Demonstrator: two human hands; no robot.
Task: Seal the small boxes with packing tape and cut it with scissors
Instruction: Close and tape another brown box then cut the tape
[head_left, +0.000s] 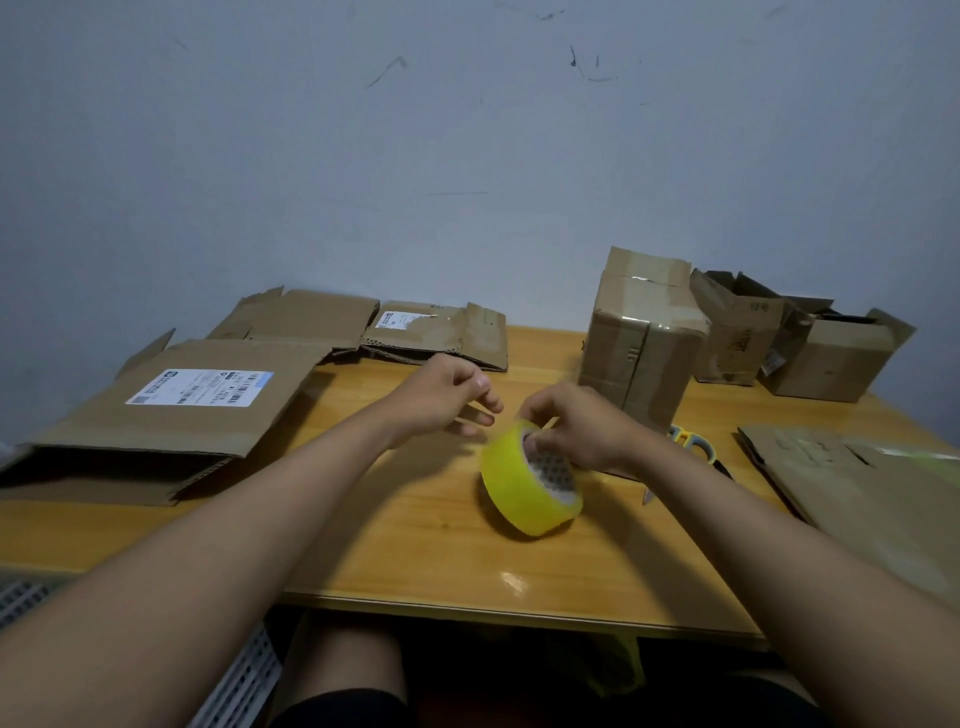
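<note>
The tape roll (527, 480) stands tilted on the table (405, 540), centre-near. Your right hand (571, 426) pinches its upper rim and core; your left hand (441, 397) hovers just beside it, fingers loose, holding nothing. Expect a light, rigid roll with a slick face: grip through the core. The scissors (693, 441) lie right.

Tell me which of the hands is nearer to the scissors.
Right. The right hand, gripping the yellow tape roll, sits just beside the scissors, its wrist partly covering them. The left hand hovers farther off, on the roll's other side.
</note>
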